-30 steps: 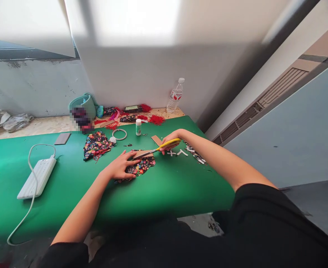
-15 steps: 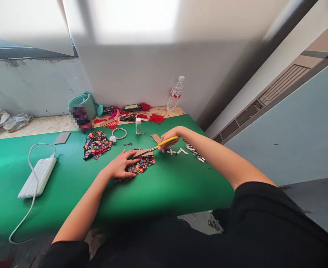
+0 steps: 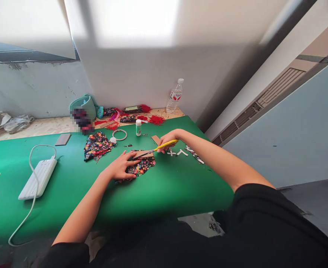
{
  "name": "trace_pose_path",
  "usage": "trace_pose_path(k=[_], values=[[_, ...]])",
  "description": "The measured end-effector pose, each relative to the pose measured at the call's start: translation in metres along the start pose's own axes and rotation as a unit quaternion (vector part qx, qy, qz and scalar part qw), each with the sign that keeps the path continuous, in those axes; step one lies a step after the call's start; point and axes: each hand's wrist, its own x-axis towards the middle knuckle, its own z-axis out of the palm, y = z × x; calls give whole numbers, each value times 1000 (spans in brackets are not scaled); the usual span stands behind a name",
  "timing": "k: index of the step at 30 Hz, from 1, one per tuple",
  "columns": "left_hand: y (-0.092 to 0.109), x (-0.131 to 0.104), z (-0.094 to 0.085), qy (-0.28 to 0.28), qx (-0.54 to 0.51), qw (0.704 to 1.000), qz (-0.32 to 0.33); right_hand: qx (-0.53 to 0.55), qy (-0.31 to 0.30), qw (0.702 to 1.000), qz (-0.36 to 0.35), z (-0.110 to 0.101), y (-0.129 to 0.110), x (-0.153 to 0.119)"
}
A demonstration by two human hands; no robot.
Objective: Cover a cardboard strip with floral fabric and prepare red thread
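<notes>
Teal bucket (image 3: pixel 84 104) holding blurred items, perhaps fabric, right hand (image 3: pixel 169 138) gripping scissors (image 3: pixel 156 149)

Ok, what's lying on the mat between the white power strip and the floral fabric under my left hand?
Head view: nothing; bare green mat between power strip and floral fabric.

A piece of dark floral fabric (image 3: pixel 141 166), printed with red, pink and yellow flowers, lies flat on the green desk (image 3: pixel 166 190). A brown cardboard piece (image 3: pixel 145 153) rests on its far edge. Yellow-handled scissors (image 3: pixel 155 149) lie low across the cardboard, blades pointing left.
</notes>
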Motion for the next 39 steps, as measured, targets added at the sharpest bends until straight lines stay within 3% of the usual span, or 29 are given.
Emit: trace_pose_path(k=[5,9,12,14,16,18,19,25,33,36,39], values=[[0,-1,-1,5,-2,1000,5,-14,70,997,-30,13,2,-22],[-2,-2,0,-1,11,1000,10,18,99,995,-2,25,26,-60],[-2,-2,1,-2,15,1000,3,-9,203,979,1,42,42,-83],[-1,-1,0,-3,15,1000,1,-68,319,945,15,59,43,-85],[0,-1,-1,-2,13,1000,0,-131,442,879,121,77,37,-74],[0,0,-1,1,10,1000,0,-162,505,823,205,91,25,-54],[1,0,-1,4,9,1000,0,-159,521,808,223,96,19,-42],[0,-3,2,15,8,1000,2,-122,526,807,239,94,-5,8],[2,4,-8,-13,13,1000,-19,-100,489,838,220,79,-13,10],[5,14,-20,-43,9,998,-46,-121,485,847,182,78,-27,6],[5,23,-29,-68,-8,995,-67,-162,488,854,84,81,-48,6]])
